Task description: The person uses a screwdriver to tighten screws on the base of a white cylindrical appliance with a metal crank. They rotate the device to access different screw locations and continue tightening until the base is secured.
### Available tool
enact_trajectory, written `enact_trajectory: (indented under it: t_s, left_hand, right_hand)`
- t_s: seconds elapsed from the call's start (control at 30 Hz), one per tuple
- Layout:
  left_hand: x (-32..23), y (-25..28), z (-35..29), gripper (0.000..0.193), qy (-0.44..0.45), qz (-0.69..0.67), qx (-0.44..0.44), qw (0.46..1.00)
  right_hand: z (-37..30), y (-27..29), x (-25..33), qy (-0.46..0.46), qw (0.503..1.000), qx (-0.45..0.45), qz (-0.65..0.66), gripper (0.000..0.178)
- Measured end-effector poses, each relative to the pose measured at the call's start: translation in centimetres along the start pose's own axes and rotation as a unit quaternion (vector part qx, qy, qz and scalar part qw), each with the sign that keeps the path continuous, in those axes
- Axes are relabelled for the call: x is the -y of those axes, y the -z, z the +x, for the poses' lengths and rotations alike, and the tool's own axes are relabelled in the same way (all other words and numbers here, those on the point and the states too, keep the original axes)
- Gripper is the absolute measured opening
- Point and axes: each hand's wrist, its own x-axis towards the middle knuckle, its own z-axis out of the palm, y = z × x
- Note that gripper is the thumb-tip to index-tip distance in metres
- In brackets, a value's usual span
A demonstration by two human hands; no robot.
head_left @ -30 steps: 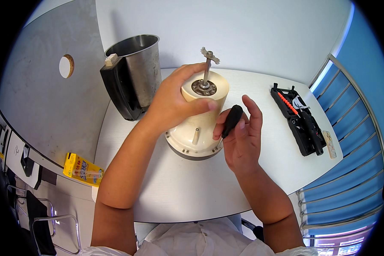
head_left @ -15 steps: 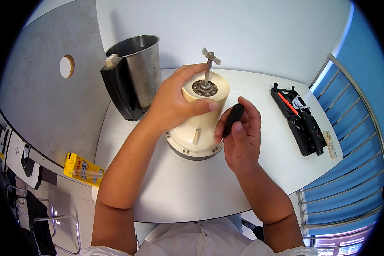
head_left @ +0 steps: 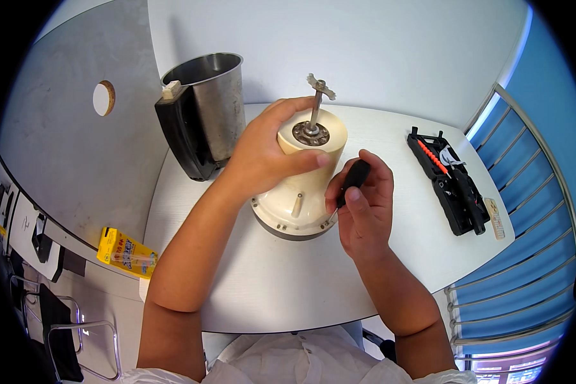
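Observation:
A cream-coloured appliance body (head_left: 297, 185), like the motor part of a blender, stands on the table with its flared rim down. From its top rises a metal shaft (head_left: 316, 109) that carries a small worn blade. Around the upper part wraps my left hand (head_left: 269, 153), thumb across the near side and fingers behind. My right hand (head_left: 369, 221) is closed on the black handle of a screwdriver (head_left: 356, 178). Its thin shank slants down to the right side of the flared rim, where small screw spots show; whether the tip sits in a screw, I cannot tell.
Behind my left hand stands a steel jug (head_left: 219, 102) with a black handle. An open black tool case (head_left: 451, 192) lies at the right, beside a small beige card (head_left: 495, 217). A yellow package (head_left: 125, 251) is at the left table edge; a metal railing (head_left: 544, 153) runs along the right.
The whole view has shifted slightly. My right fingers have moved a little on the screwdriver handle, while my left hand keeps its hold on the appliance body.

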Motion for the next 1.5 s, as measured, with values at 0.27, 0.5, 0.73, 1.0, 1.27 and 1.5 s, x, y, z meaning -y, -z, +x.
enact_trajectory:
  t_s: [0.27, 0.5, 0.73, 1.0, 1.27, 1.5]
  left_hand:
    - [0.0, 0.0, 0.0, 0.072, 0.011, -0.015, 0.0, 1.0]
    - [-0.1, 0.1, 0.0, 0.069, 0.014, 0.006, 0.002, 1.0]
    - [0.0, 0.2, 0.0, 0.069, 0.014, 0.007, 0.003, 1.0]
    - [0.1, 0.2, -0.1, 0.067, 0.015, 0.012, 0.001, 1.0]
    - [-0.1, 0.2, 0.0, 0.066, 0.014, 0.016, 0.001, 1.0]
    - [-0.2, 0.5, -0.2, 0.068, 0.024, 0.009, 0.0, 1.0]
  right_hand:
    - [-0.1, 0.0, -0.2, 0.022, 1.0, 0.008, -0.006, 0.04]
    - [0.0, 0.2, -0.1, 0.014, 1.0, 0.003, 0.001, 0.039]
    - [0.0, 0.2, 0.0, 0.011, 1.0, -0.011, 0.021, 0.039]
    - [0.0, 0.2, -0.1, 0.01, 1.0, -0.012, 0.026, 0.038]
    - [0.3, 0.1, 0.4, 0.015, 0.999, -0.034, 0.017, 0.037]
    - [1.2, 0.8, 7.7, 0.118, 0.989, -0.076, 0.053, 0.045]
